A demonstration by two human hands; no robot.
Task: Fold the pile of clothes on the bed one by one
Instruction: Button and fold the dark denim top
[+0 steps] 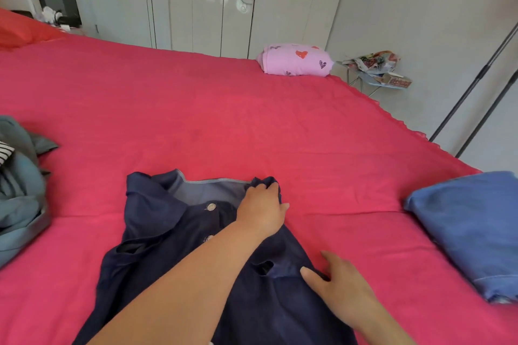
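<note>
Nearby, at the near middle of the red bed (196, 109), lies the navy shirt (157, 232), buttons up. The left hand (262, 206) grips bunched cloth at the collar's right end. The right hand (336, 280) rests with fingers spread on the shirt's right edge. At the left, a grey-blue pile of clothes (19, 199) sits in what may be a grey tub. On the right lies a folded blue garment (471, 227).

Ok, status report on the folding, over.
Left hand grips dark navy button-up shirt at its shoulder. Right hand rests on shirt's edge. Folded blue garment at right, apart.
</note>
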